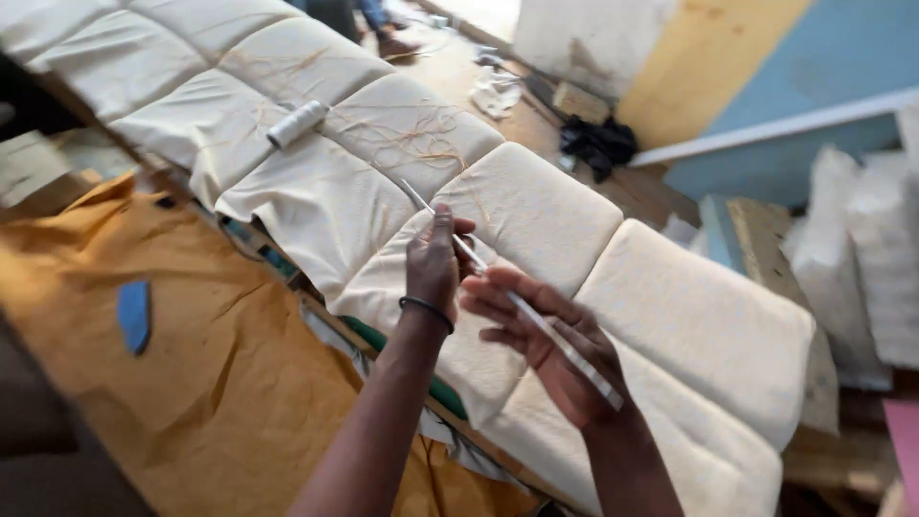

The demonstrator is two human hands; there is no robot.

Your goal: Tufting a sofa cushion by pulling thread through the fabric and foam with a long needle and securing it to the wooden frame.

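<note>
A long thin metal needle (450, 232) runs diagonally over a cream tufted cushion panel (536, 206). My left hand (436, 263), with a black band on the wrist, pinches the needle near its upper part. My right hand (550, 345) lies palm up below it, fingers spread, with the needle's lower length resting across the palm. Thin tan thread (412, 144) lies in loose strands over the cushion squares. A pale spool of thread (297, 124) rests on the panel further up.
Mustard-yellow fabric (191, 325) covers the surface to the left, with a blue chalk piece (134, 314) on it. White foam blocks (862, 249) stand at the right. Rags and a dark cloth (598, 144) lie on the floor by a blue and yellow wall.
</note>
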